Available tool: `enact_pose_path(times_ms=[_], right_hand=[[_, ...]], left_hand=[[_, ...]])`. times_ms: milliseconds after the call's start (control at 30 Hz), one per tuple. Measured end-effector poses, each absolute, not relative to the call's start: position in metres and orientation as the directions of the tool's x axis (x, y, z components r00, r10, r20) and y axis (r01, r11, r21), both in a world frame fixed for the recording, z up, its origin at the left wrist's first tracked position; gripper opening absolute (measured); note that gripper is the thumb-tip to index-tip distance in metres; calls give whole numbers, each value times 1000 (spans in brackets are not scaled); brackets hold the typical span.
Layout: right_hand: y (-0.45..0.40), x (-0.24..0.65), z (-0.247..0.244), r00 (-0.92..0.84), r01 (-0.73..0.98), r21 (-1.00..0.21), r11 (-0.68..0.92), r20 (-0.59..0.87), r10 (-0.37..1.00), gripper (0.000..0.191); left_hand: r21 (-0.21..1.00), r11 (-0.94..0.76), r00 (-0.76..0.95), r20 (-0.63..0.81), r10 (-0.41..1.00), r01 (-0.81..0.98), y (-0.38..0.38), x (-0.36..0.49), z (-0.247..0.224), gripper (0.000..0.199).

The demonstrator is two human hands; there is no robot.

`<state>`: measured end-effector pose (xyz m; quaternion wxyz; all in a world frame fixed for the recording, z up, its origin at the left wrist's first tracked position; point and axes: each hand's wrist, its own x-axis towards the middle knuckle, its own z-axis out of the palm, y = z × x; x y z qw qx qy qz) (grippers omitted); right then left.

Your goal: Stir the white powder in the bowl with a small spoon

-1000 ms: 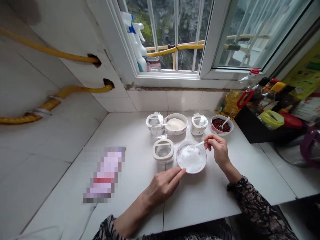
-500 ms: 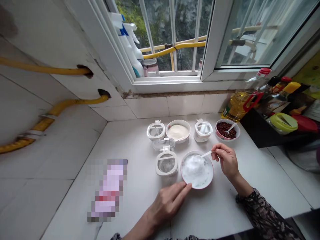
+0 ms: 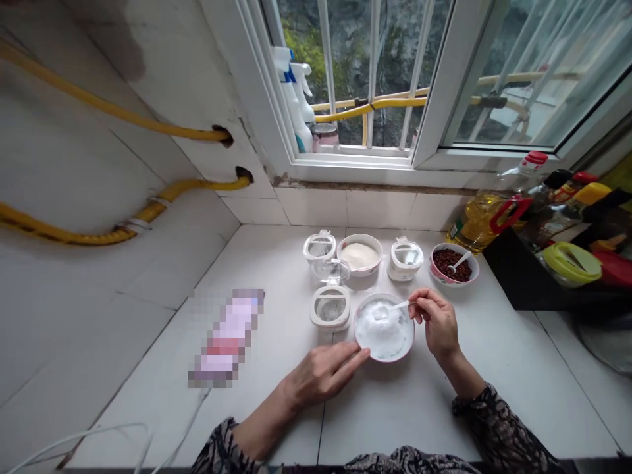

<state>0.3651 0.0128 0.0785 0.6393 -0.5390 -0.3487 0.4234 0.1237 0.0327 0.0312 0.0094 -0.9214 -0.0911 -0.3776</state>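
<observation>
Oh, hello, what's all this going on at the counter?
A person is holding a small white spoon in the right hand, its scoop over a bowl of white stuff. The left hand touches that bowl's near-left rim. A pale-rimmed jar stands just left of it. Farther back are more jars and two other bowls, one with dark red bits and another spoon in it.

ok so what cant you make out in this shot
All in the head view:
Handle end of the spoon: covered by the fingers of the right hand.
Bottom of the near bowl: mostly buried under white contents; whether that's salt, sugar or something else doesn't show.
Purple item at left: blurred into blocks.
Label on the oil bottle: too small to read.
See-through thing at right: cut off by the picture's edge.
</observation>
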Motion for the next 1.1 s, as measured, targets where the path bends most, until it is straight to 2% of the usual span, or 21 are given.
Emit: enact_pose_path(times_ms=[167, 300, 433, 533, 600, 667, 733, 767, 800, 867, 967, 1100], right_hand=[[17, 368, 78, 420, -162, -984, 72, -3, 907, 11], [19, 358, 85, 414, -152, -984, 93, 22, 910, 10], [20, 336, 96, 341, -44, -982, 182, 157, 927, 12], [21, 319, 97, 236, 153, -946, 285, 315, 919, 14], [21, 311, 93, 52, 378, -828, 414, 465, 884, 17], [22, 307, 88, -198, 569, -596, 566, 568, 799, 20], [21, 306, 86, -378, 641, -378, 668, 602, 703, 25], [20, 307, 87, -412, 647, -321, 691, 616, 672, 26], [19, 308, 89, -415, 645, -299, 703, 635, 651, 27], [15, 314, 97, -355, 631, -332, 701, 681, 641, 26], [8, 329, 109, -156, 626, -461, 629, 716, 680, 20], [4, 357, 111, 71, 635, -591, 497, 686, 724, 20]], left_hand=[[16, -985, 708, 693, 136, 173, 32, 124, 32, 30], [46, -979, 719, 672, 179, 201, 29, 124, 31, 32], [70, -976, 725, 659, 200, 206, 27, 122, 31, 38], [73, -979, 728, 658, 190, 190, 26, 122, 33, 35], [71, -977, 717, 669, 197, 203, 26, 124, 34, 31], [63, -976, 707, 681, 194, 207, 25, 125, 36, 28], [58, -976, 704, 684, 192, 210, 24, 127, 37, 25], [58, -975, 707, 679, 198, 217, 24, 127, 37, 24], [54, -973, 708, 677, 200, 223, 25, 127, 37, 24], [49, -974, 709, 678, 195, 221, 26, 125, 35, 26], [74, -977, 713, 674, 195, 197, 27, 123, 32, 30], [110, -976, 717, 663, 214, 190, 28, 121, 29, 31]])
